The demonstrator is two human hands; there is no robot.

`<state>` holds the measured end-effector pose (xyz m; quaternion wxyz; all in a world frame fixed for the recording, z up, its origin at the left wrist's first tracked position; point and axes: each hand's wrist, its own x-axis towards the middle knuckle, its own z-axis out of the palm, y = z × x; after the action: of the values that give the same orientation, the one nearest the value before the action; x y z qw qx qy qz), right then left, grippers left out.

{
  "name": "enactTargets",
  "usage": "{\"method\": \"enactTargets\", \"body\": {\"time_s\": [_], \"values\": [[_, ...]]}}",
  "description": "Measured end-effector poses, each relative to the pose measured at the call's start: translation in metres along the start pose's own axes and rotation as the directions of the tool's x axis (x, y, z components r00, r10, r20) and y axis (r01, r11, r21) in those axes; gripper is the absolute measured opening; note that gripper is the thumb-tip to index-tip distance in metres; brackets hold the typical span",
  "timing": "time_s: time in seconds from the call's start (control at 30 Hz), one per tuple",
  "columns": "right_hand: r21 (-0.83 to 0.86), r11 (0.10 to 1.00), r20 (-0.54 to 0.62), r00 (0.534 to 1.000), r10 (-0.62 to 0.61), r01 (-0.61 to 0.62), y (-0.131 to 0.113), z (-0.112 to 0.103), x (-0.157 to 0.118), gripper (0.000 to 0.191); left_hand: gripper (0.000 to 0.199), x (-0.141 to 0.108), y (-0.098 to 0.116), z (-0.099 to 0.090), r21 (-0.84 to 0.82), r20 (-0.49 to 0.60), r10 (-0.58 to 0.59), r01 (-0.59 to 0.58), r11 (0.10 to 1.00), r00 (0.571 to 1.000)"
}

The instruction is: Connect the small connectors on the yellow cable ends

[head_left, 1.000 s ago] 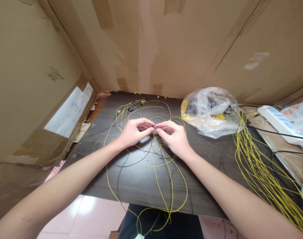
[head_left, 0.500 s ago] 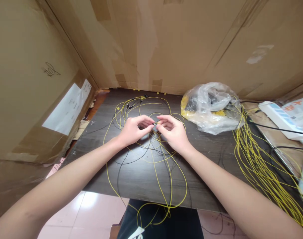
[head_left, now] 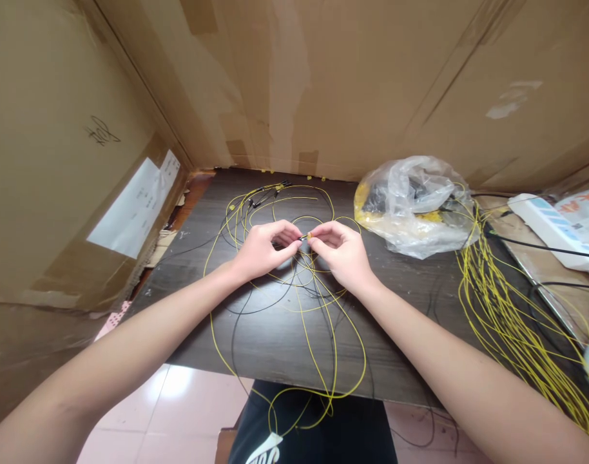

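Note:
My left hand (head_left: 268,248) pinches a small black connector (head_left: 303,238) between thumb and forefinger above the middle of the dark table. Facing it, my right hand (head_left: 341,252) has its thumb and forefinger closed on a small yellow piece (head_left: 309,236) at the connector's right end. The fingertips of both hands almost meet. Loops of thin yellow cable (head_left: 307,335) and some black cable lie under and around the hands and hang over the front edge. Several black connector ends (head_left: 256,203) rest at the back left of the loops.
A clear plastic bag (head_left: 415,209) with yellow and dark contents lies at the back right. Right of it are a thick yellow cable bundle (head_left: 497,309) and a white power strip (head_left: 550,229). Cardboard walls (head_left: 285,84) stand behind and left of the dark table (head_left: 198,348).
The view has shifted slightly. My right forefinger, raised a little before, has come down onto the yellow piece. Both hands stay close together in nearly the same place.

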<state>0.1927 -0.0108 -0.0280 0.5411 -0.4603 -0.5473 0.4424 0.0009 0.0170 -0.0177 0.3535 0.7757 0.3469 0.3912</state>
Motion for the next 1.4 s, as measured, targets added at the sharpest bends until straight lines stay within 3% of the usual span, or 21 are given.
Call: {"method": "enactTargets", "body": {"time_s": [0.57, 1.4], "values": [[-0.046, 0.999, 0.104, 0.994, -0.016, 0.021, 0.0018, 0.0020, 0.0004, 0.022, 0.011, 0.0004, 0.0005, -0.0025, 0.100, -0.021, 0.060, -0.058, 0.993, 0.998], [-0.078, 0.997, 0.112, 0.994, -0.002, 0.011, -0.0009, 0.0024, -0.0024, 0.022, 0.009, 0.0001, 0.0010, -0.0039, 0.157, -0.021, 0.101, -0.097, 0.983, 0.995]]}}
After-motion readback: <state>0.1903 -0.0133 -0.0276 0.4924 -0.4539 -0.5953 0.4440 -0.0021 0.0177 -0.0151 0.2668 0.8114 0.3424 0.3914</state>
